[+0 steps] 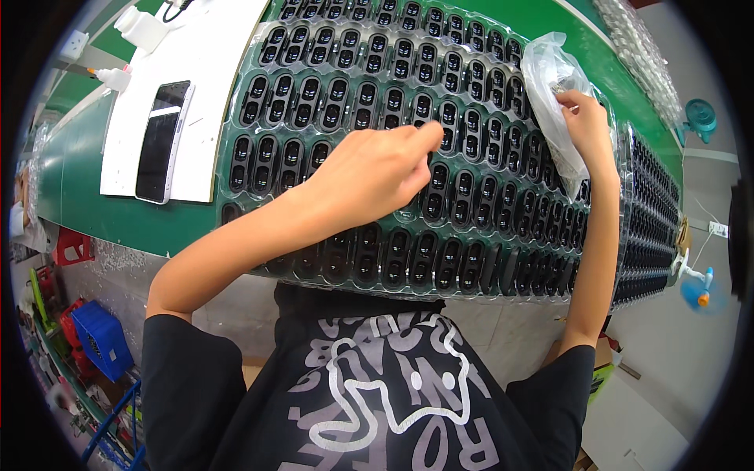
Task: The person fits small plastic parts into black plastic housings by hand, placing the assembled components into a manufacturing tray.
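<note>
Rows of black oval parts, each with two glossy round windows, sit in a clear plastic tray (pixel 236 206). Over the middle rows hovers my left hand (pixel 381 169), its fingers curled and pinched together; anything between the fingertips is too small or hidden to make out. A clear plastic bag (pixel 547 74) lies on the tray's right part, with small greyish pieces showing dimly inside. My right hand (pixel 587 129) is at the bag, thumb and forefinger drawn together over its contents; whatever they pinch is hidden.
Left of the tray, a phone (pixel 163 141) lies on a white board (pixel 206 118) with a white bottle (pixel 141 30) and a small orange-tipped bottle (pixel 112 77). More filled trays (pixel 648 212) stand at the right. A small fan (pixel 699 290) is beyond; a blue crate (pixel 102 339) is lower left.
</note>
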